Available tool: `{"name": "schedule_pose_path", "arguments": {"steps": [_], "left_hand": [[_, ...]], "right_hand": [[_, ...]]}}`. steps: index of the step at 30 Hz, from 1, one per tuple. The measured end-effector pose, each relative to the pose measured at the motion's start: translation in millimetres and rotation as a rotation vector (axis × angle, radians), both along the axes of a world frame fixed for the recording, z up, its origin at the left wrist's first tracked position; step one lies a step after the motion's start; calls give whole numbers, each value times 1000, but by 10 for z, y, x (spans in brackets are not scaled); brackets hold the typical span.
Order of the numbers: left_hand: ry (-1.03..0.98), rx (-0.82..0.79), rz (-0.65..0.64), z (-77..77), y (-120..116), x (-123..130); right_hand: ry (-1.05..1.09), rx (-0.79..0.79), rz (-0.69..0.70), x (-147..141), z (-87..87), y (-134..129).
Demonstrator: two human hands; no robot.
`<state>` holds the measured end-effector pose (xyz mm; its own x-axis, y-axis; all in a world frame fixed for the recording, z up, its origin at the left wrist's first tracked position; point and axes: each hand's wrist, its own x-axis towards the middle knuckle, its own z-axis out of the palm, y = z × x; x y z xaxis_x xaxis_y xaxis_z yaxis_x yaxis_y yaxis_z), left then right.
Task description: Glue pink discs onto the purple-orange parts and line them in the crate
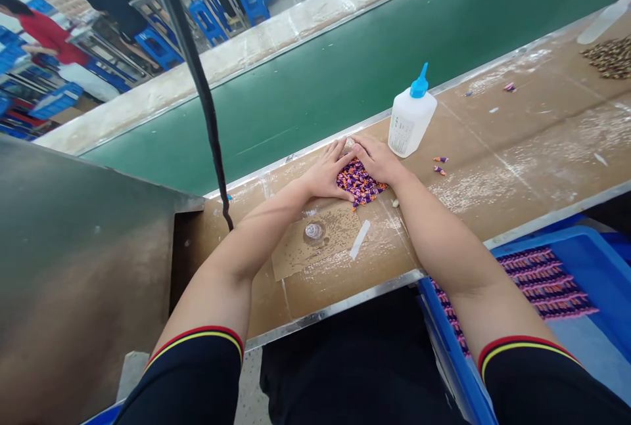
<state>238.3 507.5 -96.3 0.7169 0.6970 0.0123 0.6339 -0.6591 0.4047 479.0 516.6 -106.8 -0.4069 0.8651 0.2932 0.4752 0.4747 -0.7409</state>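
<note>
Both hands reach forward over the brown worktop and cup a heap of small purple and orange pieces [362,182]. My left hand [329,172] lies along the heap's left side, thumb and fingers spread. My right hand [377,159] curves round the far right side, its fingers stretched toward the left fingertips. Part of the heap is hidden under the hands, and something clear shows just past the fingertips. Close by on the right stands a white squeeze bottle [412,121] with a blue nozzle. A small clear cone-shaped thing [313,231] sits on a speckled brown sheet [290,255] nearer me.
A green conveyor belt [305,90] runs behind the worktop. Blue trays [599,261] at lower right hold rows of purple and pink pieces. A black cable [204,93] hangs at left beside a metal panel [89,234]. Small brown pieces [611,58] lie far right. People are in the background.
</note>
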Motion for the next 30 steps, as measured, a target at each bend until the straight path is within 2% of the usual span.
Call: {"name": "schedule_pose_path", "arguments": {"steps": [9,14,17,24,30], "left_hand": [[34,-32,-17,98,185,-13],[3,-29,-137,127,126,-34],[-38,16,-166,143,69,-98],[-6,70,-185,131,-14,-294],[-10,46,-152,103,-94,-217]], "right_hand": [[67,-28,-40,6,-6,1],[79,-31,-52,7,-10,13],[87,-31,-59,23,-12,28],[-15,-41,54,68,83,-35],[-77,-11,153,-10,172,-148]]}}
